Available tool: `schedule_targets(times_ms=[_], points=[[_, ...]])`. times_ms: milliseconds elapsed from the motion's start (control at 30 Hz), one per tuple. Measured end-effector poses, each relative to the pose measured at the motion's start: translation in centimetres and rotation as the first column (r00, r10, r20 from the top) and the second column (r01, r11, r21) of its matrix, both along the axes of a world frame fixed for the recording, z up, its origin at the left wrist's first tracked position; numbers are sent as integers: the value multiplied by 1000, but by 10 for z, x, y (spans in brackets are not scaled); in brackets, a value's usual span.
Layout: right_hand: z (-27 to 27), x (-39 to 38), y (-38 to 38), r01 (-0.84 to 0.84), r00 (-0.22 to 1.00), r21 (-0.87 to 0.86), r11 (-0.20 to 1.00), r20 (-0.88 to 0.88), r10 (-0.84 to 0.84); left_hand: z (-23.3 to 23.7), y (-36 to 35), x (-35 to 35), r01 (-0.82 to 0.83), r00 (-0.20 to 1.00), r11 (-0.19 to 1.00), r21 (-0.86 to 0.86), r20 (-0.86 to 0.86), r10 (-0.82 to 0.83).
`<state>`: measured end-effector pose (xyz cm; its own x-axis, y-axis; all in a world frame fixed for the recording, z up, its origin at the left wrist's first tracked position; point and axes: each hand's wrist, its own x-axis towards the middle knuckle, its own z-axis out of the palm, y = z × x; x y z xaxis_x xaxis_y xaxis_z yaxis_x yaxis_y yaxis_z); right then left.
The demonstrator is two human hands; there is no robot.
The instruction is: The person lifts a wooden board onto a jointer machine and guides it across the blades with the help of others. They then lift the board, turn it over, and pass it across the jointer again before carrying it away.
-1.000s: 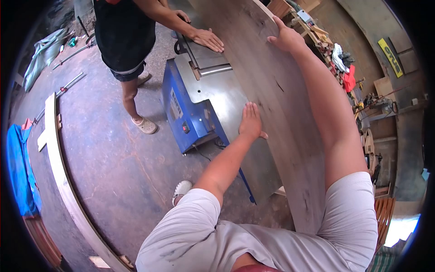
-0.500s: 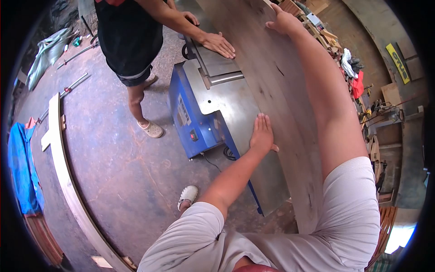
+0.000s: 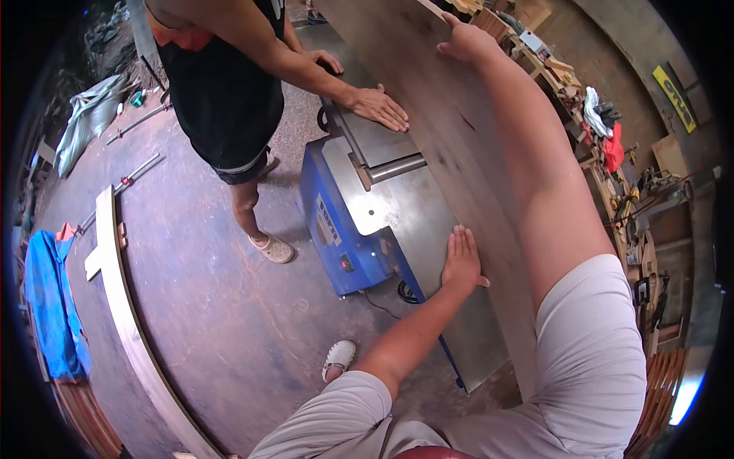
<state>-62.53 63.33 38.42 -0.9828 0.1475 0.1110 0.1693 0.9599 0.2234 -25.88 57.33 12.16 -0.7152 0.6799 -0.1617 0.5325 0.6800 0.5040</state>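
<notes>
A wide wooden board (image 3: 451,138) stretches along the metal bed (image 3: 436,222) of a blue jointer (image 3: 344,229). Part of the cutter head (image 3: 394,170) shows beside the board. At the board's far upper edge, my right hand (image 3: 470,40) grips it, fingers over the edge and thumb on the near face. My left hand (image 3: 463,260) lies with straight fingers against the board's lower side, just above the bed, thumb spread. Across the machine, a co-worker's hand (image 3: 380,107) presses flat near the board beyond the cutter head; their other hand (image 3: 327,61) is farther back.
The co-worker (image 3: 222,107) stands left of the jointer. A long pale plank (image 3: 126,306), clamps (image 3: 138,172) and a blue cloth (image 3: 53,306) lie on the left. Tools and wood scraps (image 3: 558,65) line the right side. A power cord (image 3: 380,306) trails below the machine.
The view has shifted, so the jointer appears lower and farther right. Relative to it, the board and my right hand have moved forward; my left hand stays near the same part of the bed.
</notes>
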Motion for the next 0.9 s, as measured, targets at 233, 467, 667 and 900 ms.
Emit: schedule_targets(times_ms=[233, 467, 667, 900], points=[[12, -17, -24, -14, 1000, -41, 999, -22, 14, -2, 0, -2, 26, 1000, 999, -28, 17, -25], [5, -13, 4, -79, 993, -191, 978, -101, 60, 1, -1, -4, 42, 998, 999, -17, 41, -41], [16, 286, 53, -288, 957, -455, 843, -173, 234, 0, 1, -5, 41, 998, 999, -31, 44, -39], [31, 542, 74, 97, 995, -391, 915, 57, -81, 1, 1, -4, 37, 999, 997, -68, 7, -37]])
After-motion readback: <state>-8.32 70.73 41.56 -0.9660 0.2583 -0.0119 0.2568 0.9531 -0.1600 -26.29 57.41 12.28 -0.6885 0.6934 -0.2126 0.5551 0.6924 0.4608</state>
